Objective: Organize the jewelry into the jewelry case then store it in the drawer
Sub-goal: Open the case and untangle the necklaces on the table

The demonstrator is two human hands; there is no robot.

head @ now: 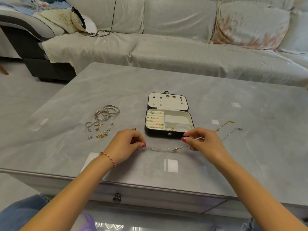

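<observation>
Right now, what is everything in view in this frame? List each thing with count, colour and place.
jewelry case: one, black outside, cream inside, open at table centre
chain: one, pale gold, stretched between both hands, in front of the case
bangles: several, silver, left of the case
rings and earrings: a scatter, gold and silver, below the bangles
gold chain: one, right of the case
silver chain: one, beside the gold chain
table: one, grey marbled
drawer knob: one, dark, on the table's front
sofa: one, pale grey, behind the table
left hand: fingers pinch the chain's left end
right hand: fingers pinch the chain's right end
</observation>
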